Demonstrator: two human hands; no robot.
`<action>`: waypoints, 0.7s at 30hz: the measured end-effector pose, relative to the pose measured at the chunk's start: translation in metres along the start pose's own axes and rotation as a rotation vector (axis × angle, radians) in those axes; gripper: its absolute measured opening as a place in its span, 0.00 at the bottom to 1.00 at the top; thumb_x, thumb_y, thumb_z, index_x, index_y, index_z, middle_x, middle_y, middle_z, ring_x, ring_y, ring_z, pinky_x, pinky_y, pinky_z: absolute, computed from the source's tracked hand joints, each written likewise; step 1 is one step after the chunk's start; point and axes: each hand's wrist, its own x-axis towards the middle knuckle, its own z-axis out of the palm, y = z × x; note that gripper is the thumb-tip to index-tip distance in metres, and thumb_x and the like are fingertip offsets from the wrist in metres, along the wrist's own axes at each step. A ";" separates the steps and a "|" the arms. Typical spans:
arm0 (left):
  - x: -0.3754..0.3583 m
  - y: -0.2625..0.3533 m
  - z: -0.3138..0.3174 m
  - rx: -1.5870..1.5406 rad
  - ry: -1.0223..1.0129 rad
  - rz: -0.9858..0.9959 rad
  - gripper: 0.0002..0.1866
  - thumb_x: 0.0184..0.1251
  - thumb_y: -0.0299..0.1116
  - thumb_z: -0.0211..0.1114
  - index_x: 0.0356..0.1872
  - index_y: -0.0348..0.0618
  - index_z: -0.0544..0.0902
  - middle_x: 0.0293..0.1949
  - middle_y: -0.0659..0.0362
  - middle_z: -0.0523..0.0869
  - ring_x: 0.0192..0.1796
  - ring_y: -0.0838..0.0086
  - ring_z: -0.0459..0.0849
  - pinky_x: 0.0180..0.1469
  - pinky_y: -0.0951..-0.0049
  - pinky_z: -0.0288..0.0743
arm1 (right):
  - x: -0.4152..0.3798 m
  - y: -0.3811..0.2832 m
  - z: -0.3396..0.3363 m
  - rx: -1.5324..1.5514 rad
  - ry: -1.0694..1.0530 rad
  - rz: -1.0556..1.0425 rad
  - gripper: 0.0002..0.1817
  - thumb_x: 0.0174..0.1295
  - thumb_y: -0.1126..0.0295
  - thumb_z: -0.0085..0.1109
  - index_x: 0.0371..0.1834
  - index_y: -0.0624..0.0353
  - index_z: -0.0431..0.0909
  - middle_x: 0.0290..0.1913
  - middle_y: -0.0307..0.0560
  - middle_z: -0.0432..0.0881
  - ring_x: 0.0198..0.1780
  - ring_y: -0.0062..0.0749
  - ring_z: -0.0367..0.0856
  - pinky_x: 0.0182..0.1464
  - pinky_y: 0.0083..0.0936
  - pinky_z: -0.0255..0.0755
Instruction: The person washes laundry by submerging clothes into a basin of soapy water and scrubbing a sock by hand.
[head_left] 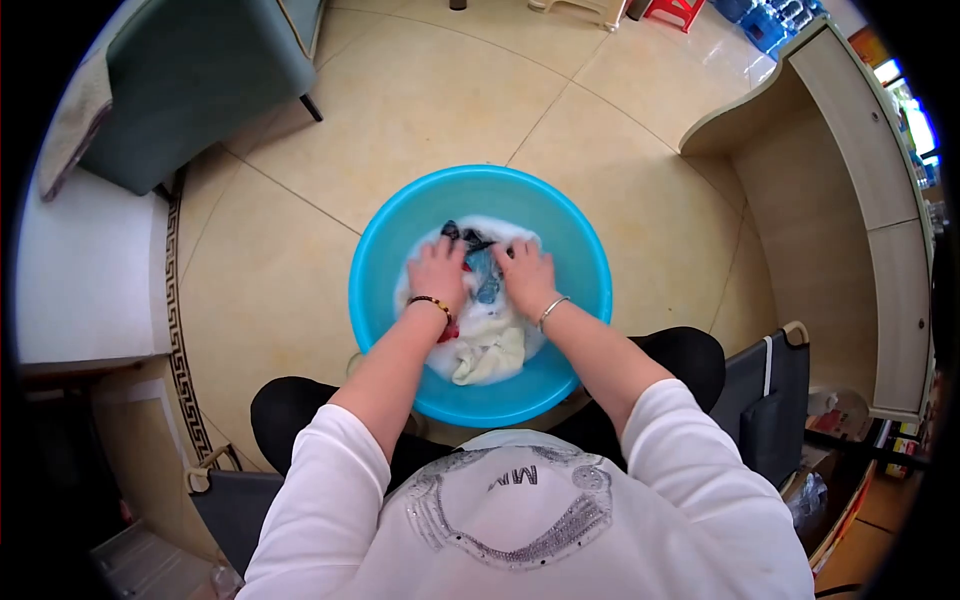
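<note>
A round blue plastic basin (365, 290) stands in front of me, holding wet laundry in white suds (490, 225). Both hands are down inside it. My left hand (438, 272), with a beaded bracelet at its wrist, has its fingers bent over a dark piece of clothing (472, 238). Across from it, my right hand (527, 274), wearing a silvery bangle, curls its fingers on the same dark clothing. Blue-grey cloth (486, 280) lies between the hands. Nearer to me is a cream-white garment (492, 355), and a bit of red cloth (449, 333) shows by my left wrist.
Tiled floor (300, 270) surrounds the basin. A grey-green sofa or chair (200, 90) is at upper left, beside a white block (90, 270). To the right stands a curved wooden counter (800, 190). A red stool (676, 10) and blue water bottles (765, 28) are at the back.
</note>
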 end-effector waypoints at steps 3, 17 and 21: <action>0.004 0.000 0.001 -0.095 0.043 -0.064 0.30 0.56 0.36 0.62 0.63 0.57 0.67 0.57 0.57 0.71 0.60 0.61 0.69 0.54 0.53 0.69 | -0.010 -0.029 0.029 -0.136 0.036 -0.157 0.18 0.59 0.69 0.48 0.54 0.53 0.72 0.52 0.51 0.71 0.56 0.45 0.69 0.44 0.43 0.72; 0.016 0.002 -0.004 -0.206 0.053 -0.198 0.22 0.54 0.41 0.67 0.51 0.56 0.77 0.54 0.57 0.74 0.58 0.63 0.71 0.55 0.56 0.68 | 0.014 0.010 0.013 0.444 0.093 0.377 0.08 0.56 0.71 0.50 0.38 0.58 0.76 0.31 0.58 0.82 0.39 0.55 0.81 0.40 0.45 0.74; 0.010 0.012 -0.008 -0.169 0.070 -0.030 0.20 0.56 0.36 0.62 0.53 0.59 0.77 0.52 0.57 0.78 0.55 0.61 0.75 0.54 0.58 0.69 | 0.009 -0.005 0.036 0.276 -0.334 0.030 0.17 0.54 0.71 0.51 0.48 0.60 0.75 0.36 0.62 0.82 0.41 0.54 0.82 0.44 0.47 0.74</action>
